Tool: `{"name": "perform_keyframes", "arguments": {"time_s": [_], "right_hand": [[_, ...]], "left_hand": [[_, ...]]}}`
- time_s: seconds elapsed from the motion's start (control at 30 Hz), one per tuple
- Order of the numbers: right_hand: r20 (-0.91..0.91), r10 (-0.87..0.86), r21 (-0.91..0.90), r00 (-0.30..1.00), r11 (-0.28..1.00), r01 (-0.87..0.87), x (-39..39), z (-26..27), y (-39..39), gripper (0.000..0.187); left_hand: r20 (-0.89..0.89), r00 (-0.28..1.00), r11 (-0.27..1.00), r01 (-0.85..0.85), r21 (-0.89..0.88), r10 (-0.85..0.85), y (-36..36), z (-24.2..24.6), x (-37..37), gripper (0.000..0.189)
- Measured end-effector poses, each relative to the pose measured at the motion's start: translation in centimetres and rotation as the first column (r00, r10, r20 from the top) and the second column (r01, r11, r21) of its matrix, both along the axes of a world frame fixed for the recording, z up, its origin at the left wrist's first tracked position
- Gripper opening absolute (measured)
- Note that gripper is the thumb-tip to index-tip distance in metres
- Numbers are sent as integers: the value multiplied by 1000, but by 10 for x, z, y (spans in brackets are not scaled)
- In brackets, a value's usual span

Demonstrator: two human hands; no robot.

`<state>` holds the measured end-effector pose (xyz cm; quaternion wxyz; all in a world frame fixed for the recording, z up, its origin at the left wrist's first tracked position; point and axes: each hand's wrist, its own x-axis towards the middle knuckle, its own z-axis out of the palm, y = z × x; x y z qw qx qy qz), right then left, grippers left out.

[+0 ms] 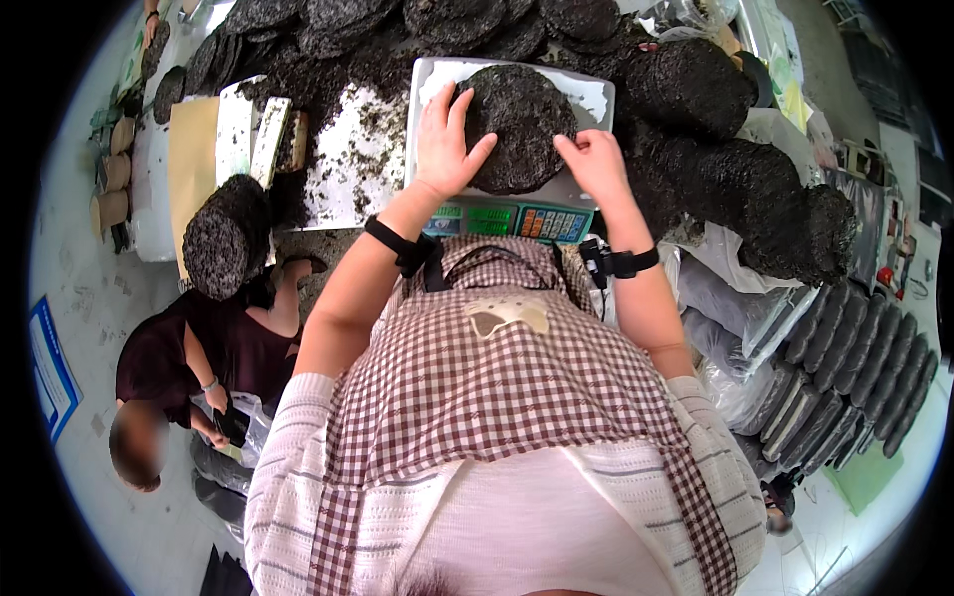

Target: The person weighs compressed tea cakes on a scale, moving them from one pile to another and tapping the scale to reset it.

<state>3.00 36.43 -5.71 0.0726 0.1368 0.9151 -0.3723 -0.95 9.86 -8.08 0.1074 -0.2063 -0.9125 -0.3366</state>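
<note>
A round, dark disc of dried seaweed (pixel 522 123) lies on the pale tray (pixel 589 167) of a digital scale. My left hand (pixel 447 141) rests at the disc's left edge, fingers spread, with the fingertips over its rim. On the other side my right hand (pixel 594 160) touches the disc's right edge with the thumb, its other fingers curled; whether it pinches the rim cannot be told. Below the tray, the scale's green-lit display and keypad (pixel 553 223) face me.
Stacked dark discs (pixel 745 186) lie to the right, more (pixel 455 22) along the back. A disc roll (pixel 227 237) stands left near cardboard (pixel 192 149). Dark crumbs litter the white table (pixel 350 156). Bagged rolls (pixel 857 357) are piled lower right. A person (pixel 201 350) bends at the left.
</note>
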Motion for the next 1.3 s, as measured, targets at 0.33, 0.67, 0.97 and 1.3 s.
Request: {"name": "perform_keyframes", "arguments": {"time_s": [0.33,0.67,0.97,1.3], "right_hand": [[227,-389,-914,893,231,333,-97,-29,26,42],[40,-479,-602,877,689,404,-168,-45,111,84],[-246,-529,-268,812,842,468,163,-13,122,25],[-112,-51,291,992,953,82,190,-74,107,78]], "left_hand": [[6,993,973,-118,199,119,13,37,-48,70],[-2,998,995,69,67,-69,52,88,-44,57],[-160,795,811,570,-130,-585,223,86,-112,52],[85,701,509,590,-626,-708,390,64,-152,87]]}}
